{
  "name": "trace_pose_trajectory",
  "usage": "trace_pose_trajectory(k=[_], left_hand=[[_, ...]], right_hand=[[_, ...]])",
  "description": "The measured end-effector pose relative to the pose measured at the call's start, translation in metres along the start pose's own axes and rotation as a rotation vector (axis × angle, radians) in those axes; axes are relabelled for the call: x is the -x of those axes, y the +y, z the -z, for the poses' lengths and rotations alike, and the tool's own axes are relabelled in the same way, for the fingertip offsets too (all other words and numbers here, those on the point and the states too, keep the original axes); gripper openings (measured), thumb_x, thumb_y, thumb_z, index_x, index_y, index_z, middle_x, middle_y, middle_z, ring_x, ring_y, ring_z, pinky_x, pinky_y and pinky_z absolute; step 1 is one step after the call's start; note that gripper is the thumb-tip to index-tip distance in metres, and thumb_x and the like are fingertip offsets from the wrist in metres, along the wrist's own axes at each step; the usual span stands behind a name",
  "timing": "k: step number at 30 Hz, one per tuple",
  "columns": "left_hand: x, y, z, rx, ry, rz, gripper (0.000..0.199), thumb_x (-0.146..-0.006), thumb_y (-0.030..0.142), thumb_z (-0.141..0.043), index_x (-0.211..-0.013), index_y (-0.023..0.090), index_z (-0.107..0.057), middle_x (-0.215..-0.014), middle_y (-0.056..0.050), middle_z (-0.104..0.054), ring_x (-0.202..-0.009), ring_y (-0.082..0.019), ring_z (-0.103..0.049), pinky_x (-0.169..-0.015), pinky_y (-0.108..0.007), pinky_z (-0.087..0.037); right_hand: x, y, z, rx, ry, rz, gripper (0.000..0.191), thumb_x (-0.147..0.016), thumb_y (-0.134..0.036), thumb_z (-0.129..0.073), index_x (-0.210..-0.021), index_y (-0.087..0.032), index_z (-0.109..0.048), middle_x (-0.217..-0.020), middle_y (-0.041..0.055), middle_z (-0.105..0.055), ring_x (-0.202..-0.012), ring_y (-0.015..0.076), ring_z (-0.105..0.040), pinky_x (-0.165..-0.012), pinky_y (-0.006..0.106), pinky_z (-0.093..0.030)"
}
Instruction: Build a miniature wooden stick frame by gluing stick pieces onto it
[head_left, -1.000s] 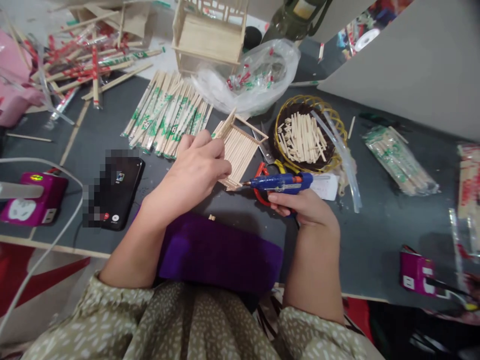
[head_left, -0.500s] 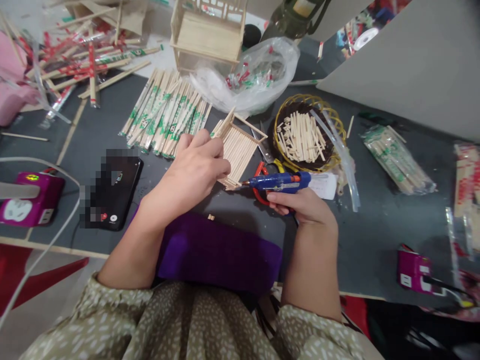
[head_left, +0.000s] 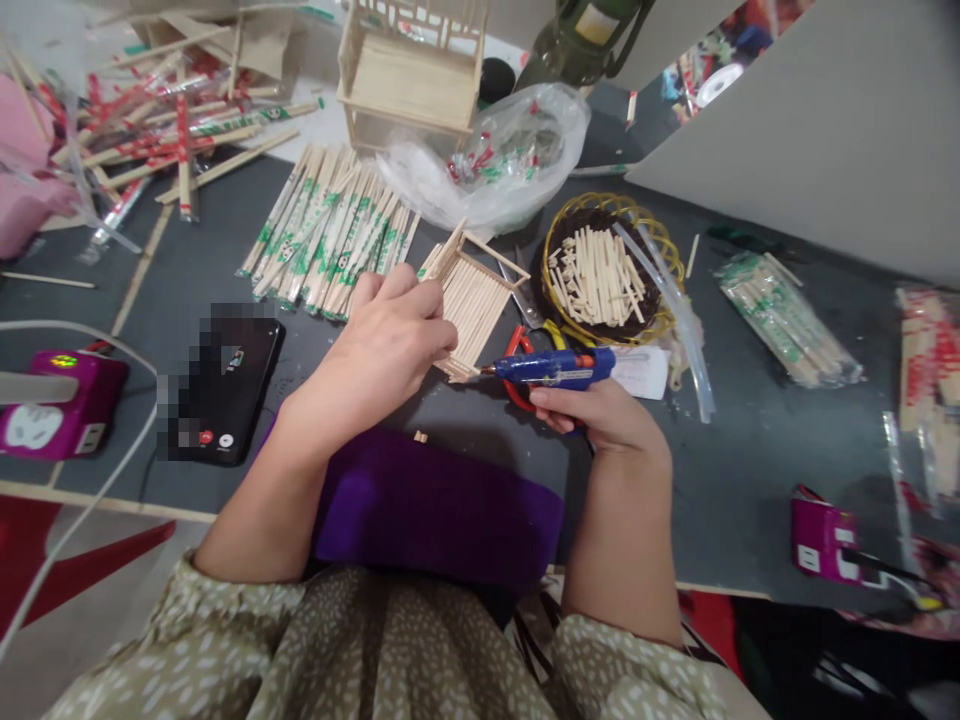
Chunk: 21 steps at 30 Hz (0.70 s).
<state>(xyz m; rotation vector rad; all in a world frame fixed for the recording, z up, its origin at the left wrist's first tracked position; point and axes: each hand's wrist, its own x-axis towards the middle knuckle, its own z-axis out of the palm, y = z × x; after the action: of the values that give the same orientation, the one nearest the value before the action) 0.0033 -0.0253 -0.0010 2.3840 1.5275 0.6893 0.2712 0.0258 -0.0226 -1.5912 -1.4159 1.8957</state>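
- Yellow basket [head_left: 592, 203]: reference point; contains short sticks [head_left: 600, 275].
- Stick frame [head_left: 472, 310]: left of the basket, toward the operator.
- Left hand [head_left: 397, 335]: farther left of the basket, fingers curled tightly on the frame's left side — fingertips hidden.
- Right hand [head_left: 581, 405]: on the basket's near side, wrapped around the blue glue gun [head_left: 551, 370] — nozzle at the frame's near corner, contact indeterminable.

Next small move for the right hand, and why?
I'd squeeze out a small dab of glue at the near corner of the stick frame. The right hand holds the blue glue gun with its nozzle at that corner, and the left hand appears to grip the frame's left side. Whether glue is flowing can't be seen.
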Motion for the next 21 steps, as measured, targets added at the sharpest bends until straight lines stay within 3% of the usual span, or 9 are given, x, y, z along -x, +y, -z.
trace_pose_trajectory(k=[6,11,17,21], left_hand=[[0.000,-0.001,-0.001,-0.006,0.030,-0.010,0.023,-0.094,0.015,-0.054,-0.079,0.018,-0.071,-0.087,-0.009,-0.062,-0.094,-0.027,-0.047,-0.086,-0.047,-0.037],[-0.001,0.000,-0.004,-0.023,0.047,-0.052,0.023,-0.094,0.015,-0.055,-0.076,0.017,-0.069,-0.083,-0.008,-0.061,-0.092,-0.026,-0.048,-0.084,-0.045,-0.037],[-0.007,0.008,-0.016,-0.068,0.049,-0.061,0.023,-0.096,0.015,-0.052,-0.079,0.017,-0.068,-0.084,-0.007,-0.058,-0.096,-0.027,-0.051,-0.085,-0.045,-0.037],[-0.008,0.009,-0.022,-0.053,0.067,-0.067,0.021,-0.096,0.016,-0.053,-0.082,0.019,-0.068,-0.083,-0.006,-0.056,-0.102,-0.028,-0.053,-0.089,-0.046,-0.038]], right_hand=[[0.014,0.008,-0.005,-0.053,0.070,-0.020,0.049,-0.043,-0.052,-0.095,-0.057,-0.017,-0.063,-0.047,-0.0010,-0.059,-0.033,0.0052,-0.038,-0.034,0.021,-0.029],[0.029,0.023,-0.020,-0.045,0.176,0.085,0.045,-0.052,-0.053,-0.090,-0.059,-0.018,-0.064,-0.049,-0.0005,-0.059,-0.035,0.0066,-0.038,-0.036,0.024,-0.031],[0.049,0.056,-0.055,0.234,0.623,0.407,0.032,-0.073,-0.047,-0.081,-0.069,-0.021,-0.062,-0.056,-0.0039,-0.057,-0.049,0.0115,-0.049,-0.049,0.027,-0.042],[0.051,0.077,-0.071,0.537,0.785,0.634,0.025,-0.084,-0.040,-0.070,-0.070,-0.023,-0.058,-0.064,-0.0014,-0.060,-0.057,0.0139,-0.055,-0.058,0.028,-0.046]])
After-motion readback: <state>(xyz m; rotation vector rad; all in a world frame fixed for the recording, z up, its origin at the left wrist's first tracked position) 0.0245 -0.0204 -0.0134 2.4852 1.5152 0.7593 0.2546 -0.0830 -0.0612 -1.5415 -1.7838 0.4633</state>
